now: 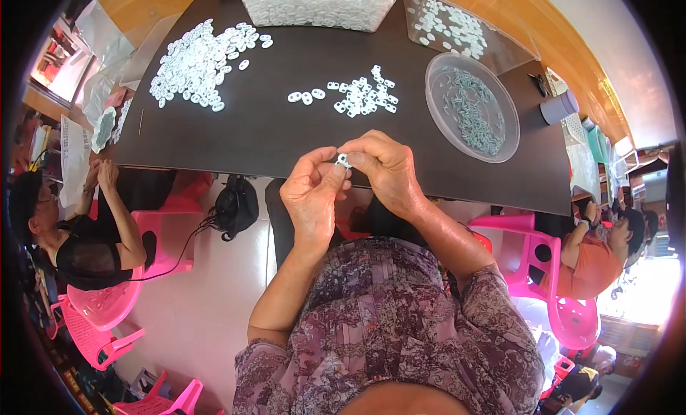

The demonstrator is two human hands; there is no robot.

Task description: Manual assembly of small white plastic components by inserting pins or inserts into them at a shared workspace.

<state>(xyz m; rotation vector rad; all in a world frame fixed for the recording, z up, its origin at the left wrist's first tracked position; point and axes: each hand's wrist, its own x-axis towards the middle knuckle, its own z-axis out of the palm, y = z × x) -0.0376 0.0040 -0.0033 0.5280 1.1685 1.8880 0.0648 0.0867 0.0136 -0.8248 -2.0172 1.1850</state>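
Observation:
Just past the near table edge, my left hand (311, 193) and my right hand (389, 172) meet over a small white plastic piece with a hole (342, 160). Both hands are closed, fingertips pinching the piece between them. Fingers hide part of it, so I cannot tell whether a second part is in there. Beyond my hands lies a small heap of white squarish pieces with holes (364, 97). Three white oval pieces (307, 98) sit just left of that heap. Farther left spreads a larger pile of white two-holed ovals (193, 66).
A round clear tray (431, 93) holds many small grey-green pins. At the far edge stand a clear bin (318, 18) full of white pieces and another clear container (514, 52). A grey-lilac cup (559, 107) is at right. People sit on both sides, near pink chairs (532, 254).

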